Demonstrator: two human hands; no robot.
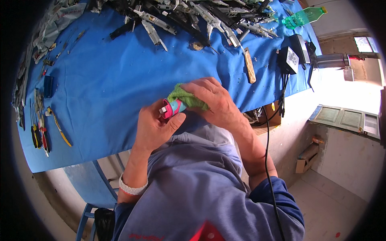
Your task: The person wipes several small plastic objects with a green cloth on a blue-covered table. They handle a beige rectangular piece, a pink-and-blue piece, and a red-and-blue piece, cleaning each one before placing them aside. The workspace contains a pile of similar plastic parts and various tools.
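My left hand (pixel 156 125) grips a small pink and teal cylindrical plastic object (pixel 174 107), its pink end with a white metallic tip pointing left. Its exact kind I cannot tell. Over the other end lies a green cloth (pixel 190 98), held by my right hand (pixel 215 102), so that end is hidden. Both hands are close together above the near edge of a table with a blue cloth (pixel 105 90).
A heap of black and white mechanical parts (pixel 187 18) covers the far side. Screwdrivers (pixel 36 135) and a toothbrush (pixel 58 126) lie left. At right are a green plastic bottle (pixel 303 18), a black box (pixel 289 60) and cables; a black cable (pixel 267 150) hangs over my right arm.
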